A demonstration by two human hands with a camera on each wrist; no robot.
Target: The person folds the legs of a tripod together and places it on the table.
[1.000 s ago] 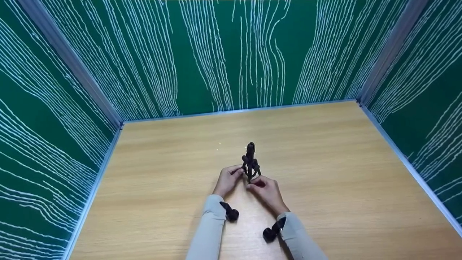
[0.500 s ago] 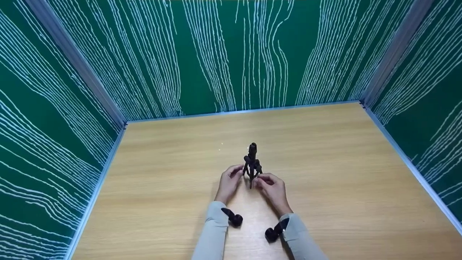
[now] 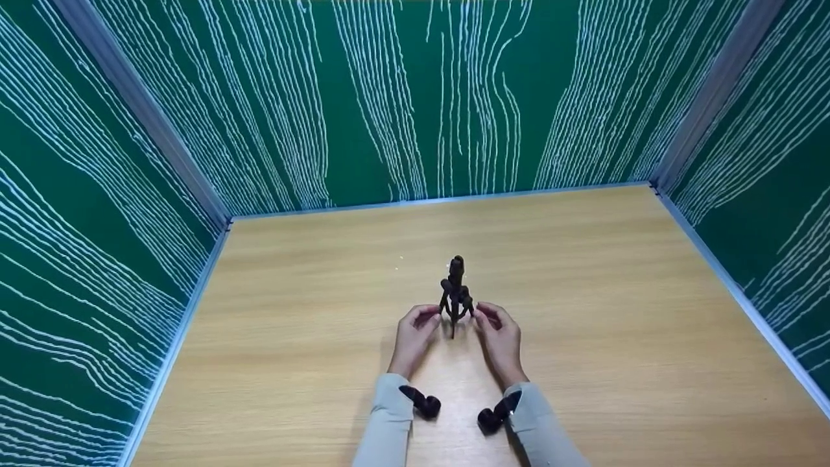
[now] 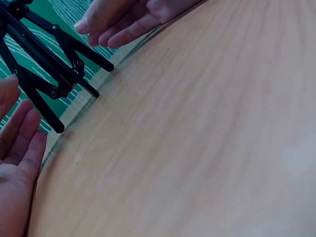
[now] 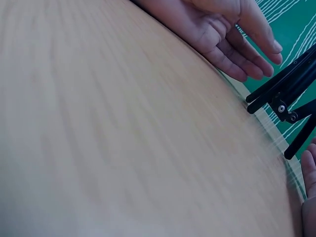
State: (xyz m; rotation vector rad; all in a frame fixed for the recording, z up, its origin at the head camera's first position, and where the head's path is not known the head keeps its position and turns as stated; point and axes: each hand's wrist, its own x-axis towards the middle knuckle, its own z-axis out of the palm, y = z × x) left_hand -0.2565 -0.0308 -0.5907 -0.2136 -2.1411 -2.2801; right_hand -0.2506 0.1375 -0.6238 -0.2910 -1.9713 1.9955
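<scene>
A small black tripod point(image 3: 456, 272) stands on the wooden table with its legs spread; its leg joints and centre column point(image 4: 49, 57) show in the left wrist view. My left hand point(image 3: 412, 331) is at its left leg, thumb and index fingertips right by it, the other fingers loosely extended. On the opposite side my right hand point(image 3: 502, 334) has its fingertips close beside the right leg point(image 5: 298, 140). Seen from the right wrist, the left hand point(image 5: 212, 29) has relaxed fingers, and only part of the right hand point(image 5: 310, 170) shows at the edge.
The wooden table point(image 3: 311, 285) is framed by green panels with white wavy lines point(image 3: 369, 97) at the back and both sides. Grey posts point(image 3: 139, 117) stand at the corners. Small pale specks point(image 3: 399, 263) lie left of the tripod. Black wrist devices point(image 3: 425, 403) sit on the sleeves.
My right hand has left the near leg of the tripod and moved to its right leg. The left hand stays by the left leg. The tripod holds its place.
</scene>
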